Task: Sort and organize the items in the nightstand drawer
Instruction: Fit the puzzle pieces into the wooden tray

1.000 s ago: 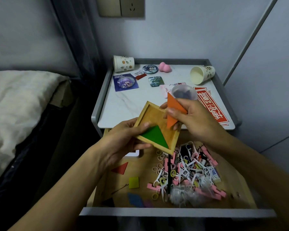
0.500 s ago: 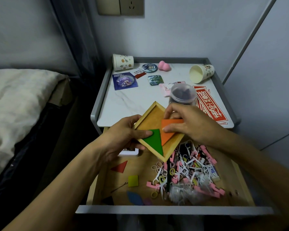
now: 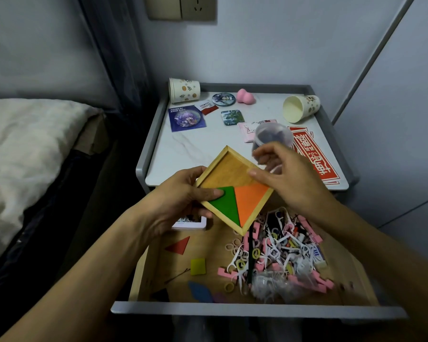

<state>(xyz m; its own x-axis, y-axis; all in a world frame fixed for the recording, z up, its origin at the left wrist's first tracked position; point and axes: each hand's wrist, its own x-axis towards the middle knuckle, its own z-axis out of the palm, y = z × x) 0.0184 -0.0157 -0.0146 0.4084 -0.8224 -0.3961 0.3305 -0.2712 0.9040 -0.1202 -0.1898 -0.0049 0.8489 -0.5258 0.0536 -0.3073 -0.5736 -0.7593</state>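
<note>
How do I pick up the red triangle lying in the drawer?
Come straight down from above. The red triangle lies flat on the drawer floor with bare wood all around it. It looks thin, so it is probably best to pinch two of its edges between your fingers, or to tip up a corner first.

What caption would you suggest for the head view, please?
Left hand holds wooden tray with green triangle and orange triangle over the open drawer; right hand at the tray's edge.
</note>
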